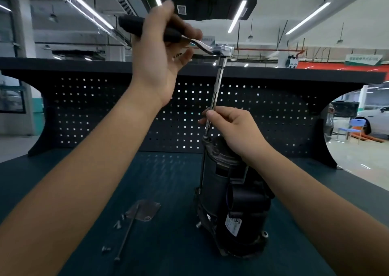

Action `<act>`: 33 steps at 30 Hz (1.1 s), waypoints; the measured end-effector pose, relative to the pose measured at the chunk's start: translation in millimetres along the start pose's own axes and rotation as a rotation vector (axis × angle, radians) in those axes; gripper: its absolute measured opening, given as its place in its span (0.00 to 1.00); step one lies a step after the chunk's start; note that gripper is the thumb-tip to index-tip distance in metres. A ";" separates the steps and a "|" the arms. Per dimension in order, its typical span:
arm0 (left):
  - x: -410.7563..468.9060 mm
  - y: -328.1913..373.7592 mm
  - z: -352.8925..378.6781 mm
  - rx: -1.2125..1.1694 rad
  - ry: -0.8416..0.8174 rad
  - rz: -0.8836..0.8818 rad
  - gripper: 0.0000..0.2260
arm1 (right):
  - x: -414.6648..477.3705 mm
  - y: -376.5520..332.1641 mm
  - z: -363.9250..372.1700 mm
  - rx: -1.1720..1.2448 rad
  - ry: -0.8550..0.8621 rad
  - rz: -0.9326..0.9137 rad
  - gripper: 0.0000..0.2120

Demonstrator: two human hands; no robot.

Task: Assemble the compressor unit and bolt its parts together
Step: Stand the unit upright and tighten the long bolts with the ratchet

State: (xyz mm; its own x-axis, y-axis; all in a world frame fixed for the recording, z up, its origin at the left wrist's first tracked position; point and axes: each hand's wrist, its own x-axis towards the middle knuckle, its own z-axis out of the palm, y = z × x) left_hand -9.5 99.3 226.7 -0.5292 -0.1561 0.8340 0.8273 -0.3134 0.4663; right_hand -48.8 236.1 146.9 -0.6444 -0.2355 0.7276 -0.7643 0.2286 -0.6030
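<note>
A black compressor unit (pixel 231 202) stands upright on the dark green bench. A ratchet wrench (pixel 223 50) with a long chrome extension (pixel 217 86) points straight down onto a bolt at the unit's top left edge. My left hand (pixel 162 50) grips the ratchet's black handle high up, to the left of its head. My right hand (pixel 233 126) pinches the lower end of the extension just above the unit, steadying it.
On the bench left of the unit lie a thin metal plate (pixel 145 210), one long bolt (pixel 126 238) and several small screws (pixel 119 223). A black pegboard back panel (pixel 105 118) rises behind the bench. A workshop floor opens to the right.
</note>
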 end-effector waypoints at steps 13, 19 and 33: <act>20.1 -3.7 -3.5 -0.347 0.249 -0.211 0.15 | 1.4 -1.6 2.0 0.103 -0.107 0.082 0.09; -13.8 1.5 12.5 0.115 0.003 0.250 0.12 | 1.6 4.6 -0.2 0.104 -0.046 0.041 0.08; 28.0 -10.6 -6.3 -0.818 0.191 -0.214 0.19 | 2.8 4.0 1.4 0.144 -0.096 0.050 0.10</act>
State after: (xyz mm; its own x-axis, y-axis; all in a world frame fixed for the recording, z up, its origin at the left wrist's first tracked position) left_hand -34.2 92.3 243.3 -0.7412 -0.1488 0.6546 0.3498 -0.9179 0.1875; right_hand -53.6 235.1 146.1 -0.6755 -0.3181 0.6652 -0.7226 0.1058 -0.6832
